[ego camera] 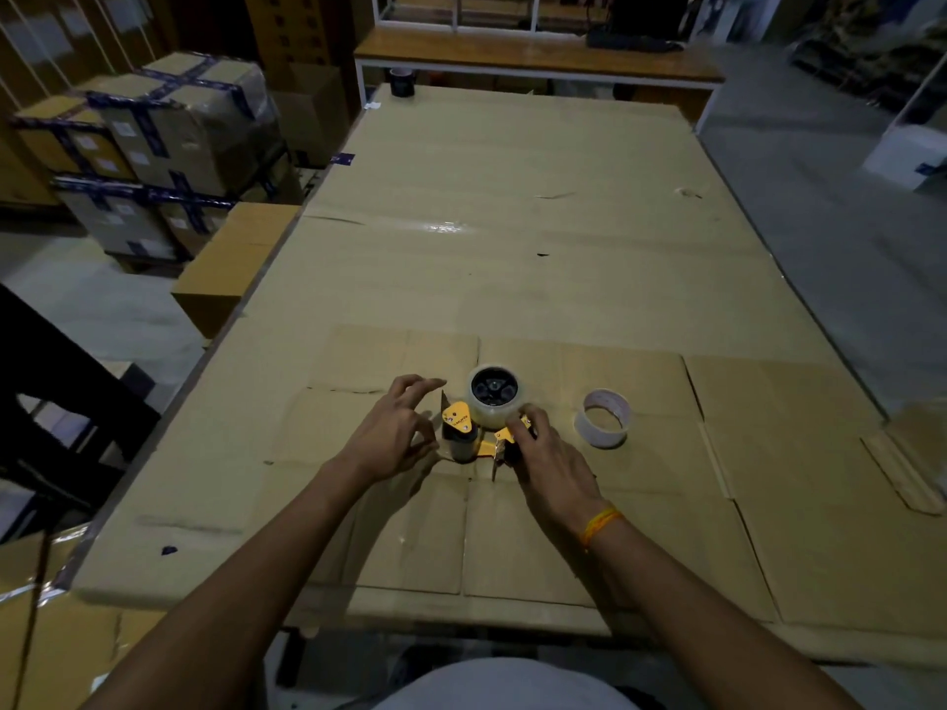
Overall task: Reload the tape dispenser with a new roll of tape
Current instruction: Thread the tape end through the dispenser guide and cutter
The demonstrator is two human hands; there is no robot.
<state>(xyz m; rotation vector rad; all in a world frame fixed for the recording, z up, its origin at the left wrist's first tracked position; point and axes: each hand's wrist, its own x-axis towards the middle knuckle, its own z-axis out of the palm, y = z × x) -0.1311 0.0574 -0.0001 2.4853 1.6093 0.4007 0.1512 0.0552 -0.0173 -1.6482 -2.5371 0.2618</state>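
A yellow and black tape dispenser (464, 427) lies on its side on the cardboard-covered table (512, 238). A clear roll of tape (496, 396) sits on its black hub. My right hand (543, 456) grips the dispenser's handle end, just right of the roll. My left hand (397, 430) hovers at the dispenser's left with fingers spread, holding nothing; the thumb is close to the roller end. A nearly used-up white tape core (603, 417) lies flat on the table to the right of the dispenser, apart from both hands.
Flattened cardboard sheets (768, 453) cover the near part of the table. A dark tape roll (402, 82) stands at the far left corner. Stacked taped cartons (153, 146) and a brown box (230, 269) stand left of the table. A wooden bench (538, 58) is behind.
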